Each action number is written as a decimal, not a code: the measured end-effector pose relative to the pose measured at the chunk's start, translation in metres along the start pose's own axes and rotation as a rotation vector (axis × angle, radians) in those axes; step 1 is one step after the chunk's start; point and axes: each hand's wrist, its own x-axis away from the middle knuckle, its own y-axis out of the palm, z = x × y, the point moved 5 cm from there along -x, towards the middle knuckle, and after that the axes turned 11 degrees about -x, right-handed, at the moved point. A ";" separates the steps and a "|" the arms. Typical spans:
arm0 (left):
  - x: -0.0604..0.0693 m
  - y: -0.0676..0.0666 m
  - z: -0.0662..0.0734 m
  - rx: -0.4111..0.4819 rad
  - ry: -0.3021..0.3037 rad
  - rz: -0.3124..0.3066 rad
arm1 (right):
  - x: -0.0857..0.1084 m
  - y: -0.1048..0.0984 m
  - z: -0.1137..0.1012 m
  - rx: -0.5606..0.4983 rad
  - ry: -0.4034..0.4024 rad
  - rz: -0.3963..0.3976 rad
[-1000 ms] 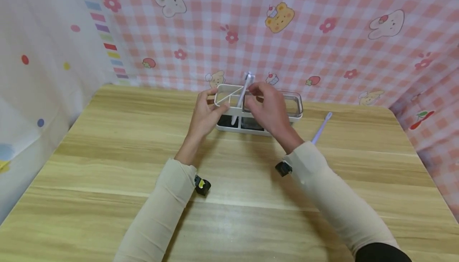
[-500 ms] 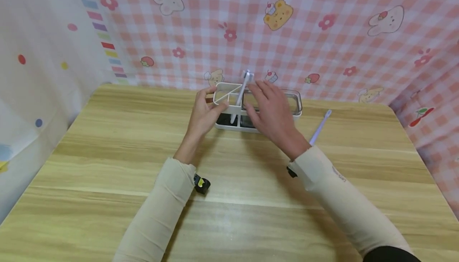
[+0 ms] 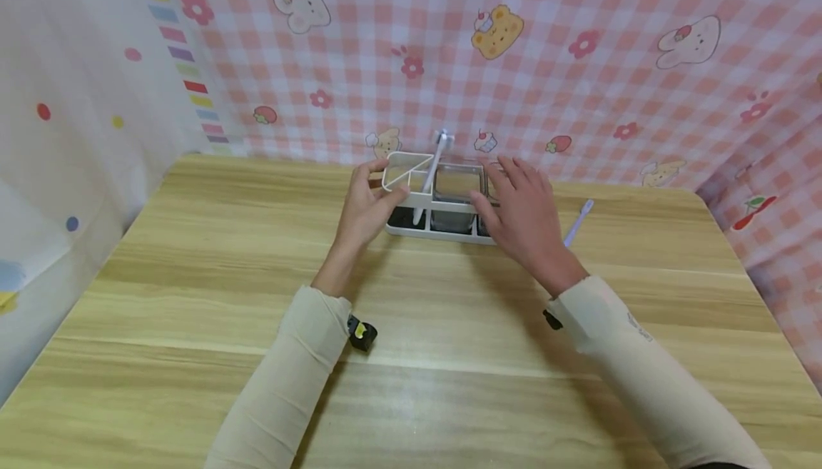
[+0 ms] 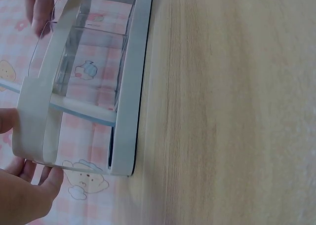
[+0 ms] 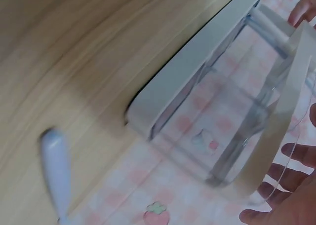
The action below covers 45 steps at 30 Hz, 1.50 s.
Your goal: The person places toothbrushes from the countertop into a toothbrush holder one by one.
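Note:
A white holder point(image 3: 452, 236) with divided compartments stands at the back of the table, a white toothbrush point(image 3: 434, 162) leaning upright in it. My left hand point(image 3: 362, 212) grips the holder's left end, thumb in front and fingers behind; the left wrist view shows the fingertips at its upper rim point(image 4: 34, 106). My right hand point(image 3: 529, 226) is spread over the right end, fingers reaching across the top and thumb near the front rim. In the right wrist view its fingers point(image 5: 291, 178) are loosely bent by a clear cup's edge. Another clear cup point(image 3: 457, 219) sits in the middle compartment.
A purple toothbrush point(image 3: 579, 222) lies on the wooden table point(image 3: 411, 383) right of the holder, partly behind my right hand. Close behind the holder hangs a pink checked cloth point(image 3: 449, 91); a white cloth point(image 3: 77, 133) hangs at the left.
My right hand has moved right along the holder, from beside the white toothbrush to the right end, and its fingers have spread. The middle cup is uncovered. My left hand has stayed in place.

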 end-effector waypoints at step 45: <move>0.001 -0.001 0.000 0.020 -0.021 -0.003 | 0.046 -0.019 0.115 -0.060 0.392 -0.126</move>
